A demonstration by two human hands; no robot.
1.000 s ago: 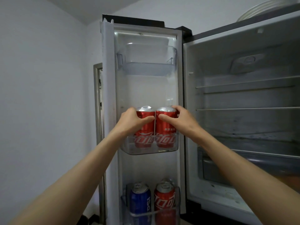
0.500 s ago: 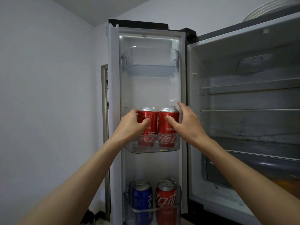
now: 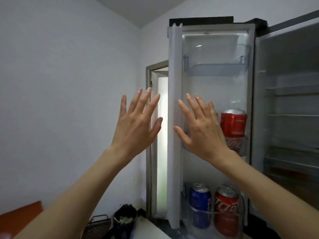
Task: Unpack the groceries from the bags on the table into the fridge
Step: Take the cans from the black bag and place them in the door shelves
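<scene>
**Both hands free, cans seated in the fridge door**

The left hand (image 3: 136,125) and the right hand (image 3: 200,130) are raised in front of the open fridge door (image 3: 174,118), fingers spread wide, each grip empty and touching nothing. A red cola can (image 3: 233,125) stands upright in the middle door bin (image 3: 241,149), its lower half behind the clear plastic front; the right hand covers the space beside it, so a second can there cannot be confirmed. In the bottom door bin (image 3: 214,214) a blue cola can (image 3: 200,204) and another red can (image 3: 226,207) stand side by side, nearly touching. The top door bin (image 3: 215,66) holds nothing. The main fridge shelves (image 3: 291,116) to the right look bare.

Judging by their look, these cans are rigid, fairly heavy when full, and smooth-sided, likely slick if cold or damp. The best hold is around the mid-body, thumb opposite the fingers, lowering each straight down behind the bin's front wall. Squeezing hard risks a dent; dropping one risks a burst seam. The bags and the counter carrying them are out of view.
</scene>
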